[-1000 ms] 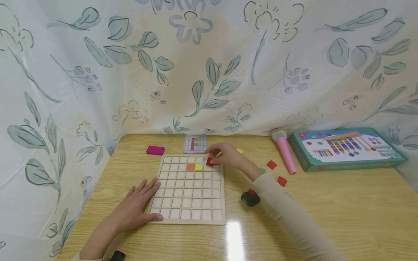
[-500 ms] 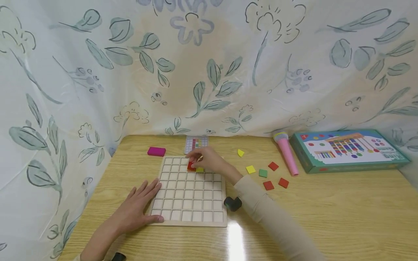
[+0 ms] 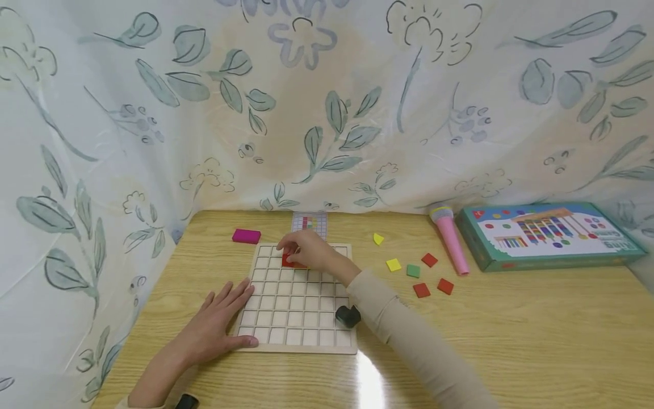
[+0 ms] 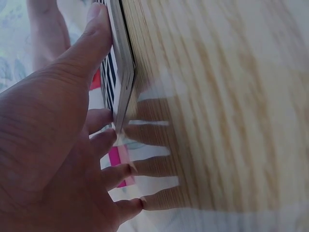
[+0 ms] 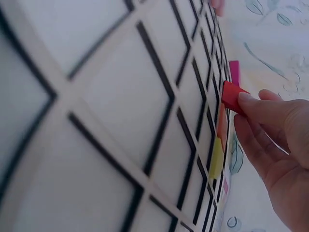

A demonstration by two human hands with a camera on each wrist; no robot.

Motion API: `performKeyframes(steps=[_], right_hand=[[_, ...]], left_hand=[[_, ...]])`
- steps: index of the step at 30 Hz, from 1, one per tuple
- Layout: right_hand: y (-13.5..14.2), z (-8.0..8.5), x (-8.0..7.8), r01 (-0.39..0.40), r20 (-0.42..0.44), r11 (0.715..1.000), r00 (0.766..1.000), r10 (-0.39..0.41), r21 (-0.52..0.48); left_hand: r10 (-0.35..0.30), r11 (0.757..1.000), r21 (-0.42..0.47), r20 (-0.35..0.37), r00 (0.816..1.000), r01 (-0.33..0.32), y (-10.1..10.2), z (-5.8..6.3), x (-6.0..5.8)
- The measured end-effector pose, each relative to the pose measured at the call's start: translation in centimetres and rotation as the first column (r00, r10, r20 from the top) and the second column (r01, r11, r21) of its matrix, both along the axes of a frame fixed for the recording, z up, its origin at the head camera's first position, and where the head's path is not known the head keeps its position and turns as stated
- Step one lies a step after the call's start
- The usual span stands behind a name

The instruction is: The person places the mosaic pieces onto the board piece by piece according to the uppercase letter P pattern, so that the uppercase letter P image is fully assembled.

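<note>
A wooden grid board lies on the table. My right hand pinches a red square tile between thumb and fingers over the second row, and in the right wrist view the tile tilts against the board beside an orange tile and a yellow tile. In the head view the hand mostly covers those two. My left hand rests with spread, straight fingers at the board's left edge, its thumb on the front left corner. The left wrist view shows this hand touching the table and the frame.
Behind the board lies a pattern card, with a magenta block to its left. Loose red, green and yellow tiles lie to the right. Farther right are a pink toy microphone and a toy box.
My right hand has carried the red tile leftward across the board, from the right side past the yellow and orange tiles. The left hand stays at the board's edge.
</note>
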State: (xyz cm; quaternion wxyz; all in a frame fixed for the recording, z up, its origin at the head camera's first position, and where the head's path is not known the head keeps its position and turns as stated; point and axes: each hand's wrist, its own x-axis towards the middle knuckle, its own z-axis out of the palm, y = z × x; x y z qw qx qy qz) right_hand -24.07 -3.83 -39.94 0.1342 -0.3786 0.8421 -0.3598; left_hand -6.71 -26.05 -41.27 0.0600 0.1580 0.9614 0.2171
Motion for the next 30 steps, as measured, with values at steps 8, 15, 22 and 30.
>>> performKeyframes(steps=[8,15,22,30], right_hand=[[-0.2,0.1,0.4,0.014,-0.053,0.995,0.999,-0.008,0.099],[0.0,0.1,0.6,0.021,-0.053,0.989,0.999,-0.014,0.144],[1.2,1.2,1.1,0.014,-0.066,0.988,0.998,-0.004,0.153],[4.8,2.6,1.3,0.019,-0.088,0.996,0.996,-0.011,0.082]], left_hand=[[-0.003,1.0,-0.005,-0.002,1.0,0.003,0.2,-0.1,-0.1],[-0.008,1.0,-0.003,-0.001,1.0,0.008,0.3,-0.2,-0.2],[0.0,1.0,-0.006,0.011,1.0,0.0,0.2,-0.2,-0.2],[0.007,1.0,-0.004,0.018,1.0,-0.007,0.0,-0.2,-0.1]])
